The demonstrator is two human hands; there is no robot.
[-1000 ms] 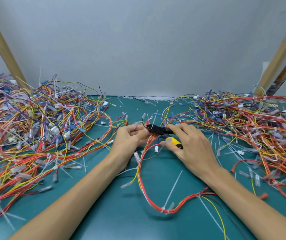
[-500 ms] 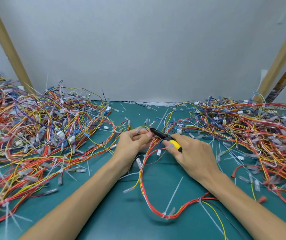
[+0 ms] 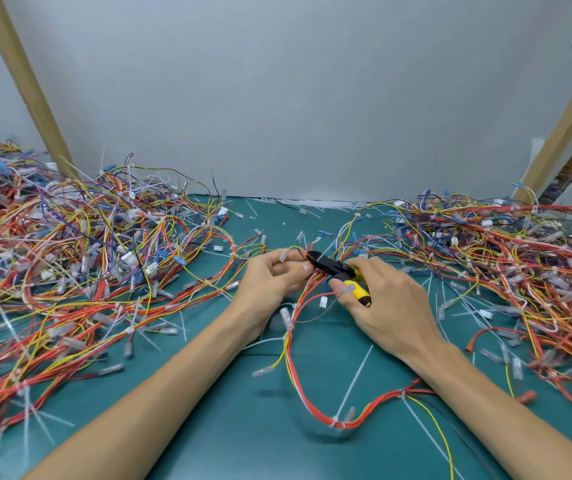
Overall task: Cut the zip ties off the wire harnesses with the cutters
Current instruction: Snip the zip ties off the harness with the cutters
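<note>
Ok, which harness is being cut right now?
The loose harness mid-mat, between the left pile and right pile: left hand grips its wires, right hand holds cutters at them.

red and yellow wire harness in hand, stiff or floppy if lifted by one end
Probably floppy: the red and yellow wire harness droops from the left hand into a loose loop on the green mat. Likely light, its wires being thin. Its long white zip tie tail may snag nearby wire piles.

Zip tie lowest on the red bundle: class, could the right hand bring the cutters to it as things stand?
Probably yes: the zip tie lies uncovered on the mat beside the right forearm; the right hand, holding the cutters, need only draw back.
</note>
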